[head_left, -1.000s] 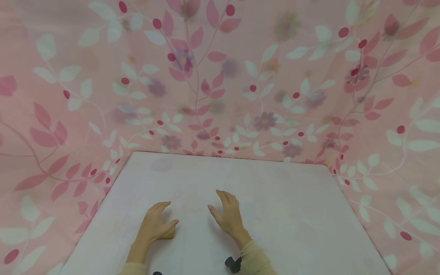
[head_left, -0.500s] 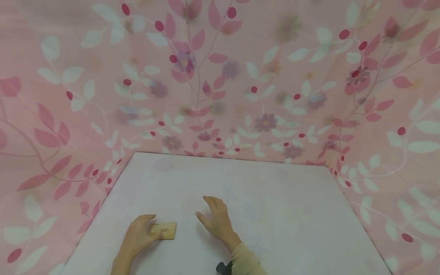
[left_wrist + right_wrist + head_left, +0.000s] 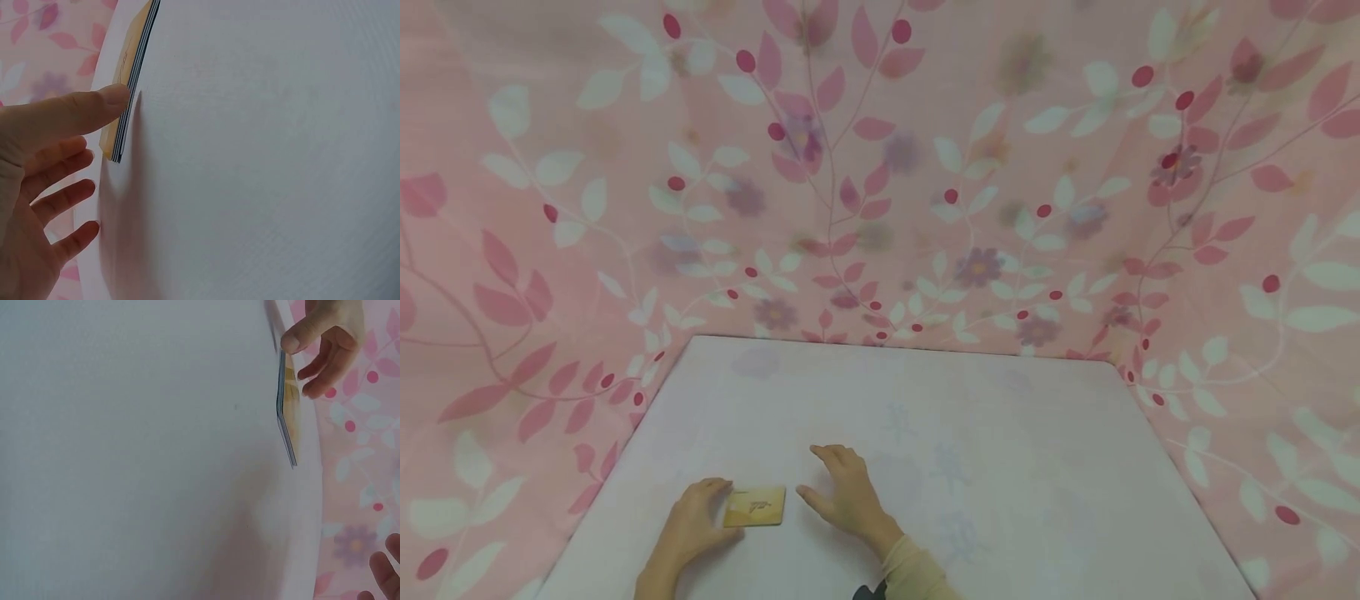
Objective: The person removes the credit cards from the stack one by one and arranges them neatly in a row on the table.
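Cards (image 3: 755, 506) lie on the table (image 3: 1037, 475); left hand (image 3: 691, 521), released, is at their nine o'clock, right hand (image 3: 847, 497), also released, at three o'clock

No readable text. We get small dark lettering (image 3: 762, 505) on the top face of the yellow card-like stack (image 3: 745, 518), right of its middle in the head view; too blurred to spell out. We also see a tiny line (image 3: 741, 492) by that face's upper left corner, same problem. Left wrist view shows the lettering as a thin reddish squiggle, steeply foreshortened. On the white table (image 3: 1075, 500) we note faint bluish character-like marks (image 3: 950, 464) in a slanting row; we can't decipher them.
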Action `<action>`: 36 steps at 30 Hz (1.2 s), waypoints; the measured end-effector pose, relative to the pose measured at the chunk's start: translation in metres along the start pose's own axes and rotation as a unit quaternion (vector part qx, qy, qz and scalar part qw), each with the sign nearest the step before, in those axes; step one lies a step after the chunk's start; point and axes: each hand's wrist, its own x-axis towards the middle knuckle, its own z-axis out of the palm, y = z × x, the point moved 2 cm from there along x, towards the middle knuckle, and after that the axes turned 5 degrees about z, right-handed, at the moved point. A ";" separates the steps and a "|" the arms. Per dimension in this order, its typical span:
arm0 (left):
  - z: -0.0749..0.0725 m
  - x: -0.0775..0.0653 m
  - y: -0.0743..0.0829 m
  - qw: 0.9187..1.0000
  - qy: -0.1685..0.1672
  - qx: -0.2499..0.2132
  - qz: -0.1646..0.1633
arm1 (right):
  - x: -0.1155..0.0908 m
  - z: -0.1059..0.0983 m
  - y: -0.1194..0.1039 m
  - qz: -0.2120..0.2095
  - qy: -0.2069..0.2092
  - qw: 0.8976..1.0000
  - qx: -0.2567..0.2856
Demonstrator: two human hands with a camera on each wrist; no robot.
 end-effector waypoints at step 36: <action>0.006 0.006 -0.004 0.998 -0.052 0.034 -0.025 | -0.013 0.066 -0.016 0.043 -0.180 0.975 -0.124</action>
